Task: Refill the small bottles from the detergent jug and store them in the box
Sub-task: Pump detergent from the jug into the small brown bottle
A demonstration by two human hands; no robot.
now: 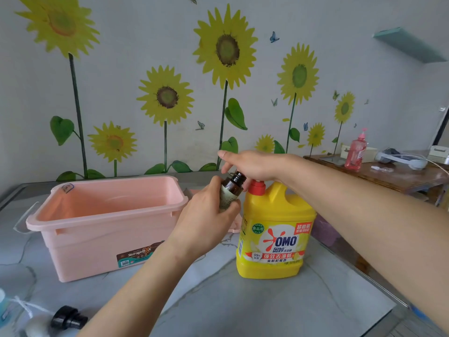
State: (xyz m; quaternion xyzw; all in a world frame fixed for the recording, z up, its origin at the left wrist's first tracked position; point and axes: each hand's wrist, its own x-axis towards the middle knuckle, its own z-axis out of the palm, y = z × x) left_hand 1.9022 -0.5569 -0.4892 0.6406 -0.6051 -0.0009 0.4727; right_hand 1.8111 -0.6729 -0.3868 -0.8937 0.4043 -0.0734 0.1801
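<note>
Two hands busy: left hand [206, 222] grips tilted brown bottle [232, 188]; right hand [252, 166] curled round red top [257, 187] of jug [274, 234].

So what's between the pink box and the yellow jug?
In the head view, the left hand holding a small brown bottle; a pink piece shows behind.

The yellow detergent jug [274, 229] right of centre bears "OMO" in red, "99%" at the label's lower left, and Chinese lettering. A dark sticker [137, 254] on the pink box [97, 239] reads "StorageBOX".
</note>
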